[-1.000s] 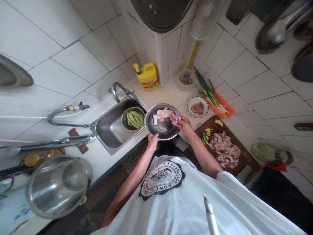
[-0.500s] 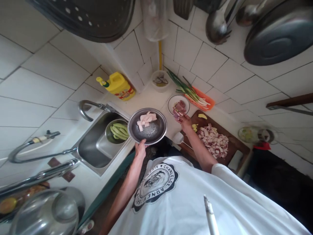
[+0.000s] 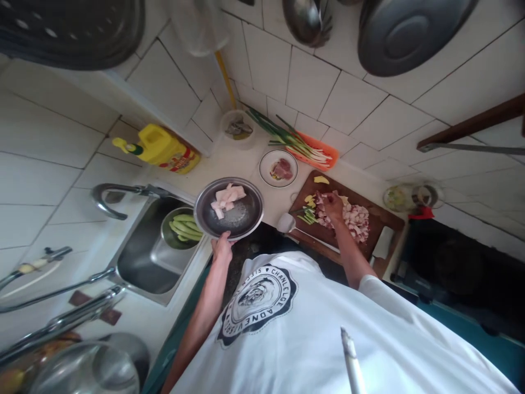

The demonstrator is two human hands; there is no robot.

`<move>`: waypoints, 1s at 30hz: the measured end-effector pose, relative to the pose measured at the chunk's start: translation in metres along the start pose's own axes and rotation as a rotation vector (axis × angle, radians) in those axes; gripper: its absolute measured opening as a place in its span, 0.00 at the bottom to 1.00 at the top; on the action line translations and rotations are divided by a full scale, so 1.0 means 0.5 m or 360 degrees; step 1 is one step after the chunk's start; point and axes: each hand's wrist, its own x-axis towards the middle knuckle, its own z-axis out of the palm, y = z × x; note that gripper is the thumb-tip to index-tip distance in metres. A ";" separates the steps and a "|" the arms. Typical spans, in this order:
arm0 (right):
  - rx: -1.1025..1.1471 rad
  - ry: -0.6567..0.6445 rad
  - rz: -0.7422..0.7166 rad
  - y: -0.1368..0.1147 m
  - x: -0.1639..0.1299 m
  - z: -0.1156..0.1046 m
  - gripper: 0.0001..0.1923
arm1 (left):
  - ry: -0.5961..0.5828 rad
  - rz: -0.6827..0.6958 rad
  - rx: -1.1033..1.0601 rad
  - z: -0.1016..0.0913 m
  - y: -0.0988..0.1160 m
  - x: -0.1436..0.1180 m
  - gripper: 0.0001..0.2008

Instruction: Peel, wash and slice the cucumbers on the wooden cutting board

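Right-hand fingers (image 3: 328,201) buried in chopped meat (image 3: 355,218); grip unclear.

Pale pink strips (image 3: 227,198) are seen in the round grey steel bowl (image 3: 246,218); beside it, pink-and-white cubes (image 3: 356,219) are spread on the brown wooden board (image 3: 328,236).

White T-shirt (image 3: 311,334), bottom centre of frame: round black-and-white badge print (image 3: 256,298), upside down to camera, lettering reads about "CHANLEIGE", rest not legible. Yellow plastic jug (image 3: 162,148), upper left: red-white label, text too small to read.
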 end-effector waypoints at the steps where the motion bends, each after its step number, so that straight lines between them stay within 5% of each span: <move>1: -0.0059 0.0014 -0.0056 0.009 0.005 -0.006 0.20 | -0.0019 -0.0017 0.0021 0.002 0.001 -0.005 0.19; 6: -0.0642 0.0077 -0.0227 0.048 0.043 -0.036 0.20 | -0.0048 -0.0019 0.0111 0.007 0.003 -0.028 0.17; 9: -0.0809 0.0258 -0.0472 0.000 0.038 -0.009 0.24 | -0.0064 0.0013 0.0116 0.008 0.007 -0.040 0.16; 11: -0.0711 0.0086 -0.0746 -0.079 0.003 0.047 0.24 | -0.0070 0.0026 0.0112 0.011 0.009 -0.049 0.15; 15: -0.0593 -0.0741 -0.1305 -0.273 -0.110 0.221 0.24 | -0.0099 0.0025 0.0084 0.024 0.005 -0.064 0.16; 18: -0.0857 -0.0919 -0.1371 -0.368 -0.176 0.340 0.36 | -0.0125 -0.0026 0.0073 0.041 -0.001 -0.070 0.17; 24: -0.1211 -0.1045 -0.1168 -0.401 -0.231 0.455 0.56 | -0.0123 -0.0121 0.0033 0.069 -0.020 -0.086 0.17; 30: -0.1227 -0.1064 -0.1315 -0.397 -0.249 0.485 0.39 | -0.0069 -0.0128 -0.0022 0.065 -0.024 -0.103 0.14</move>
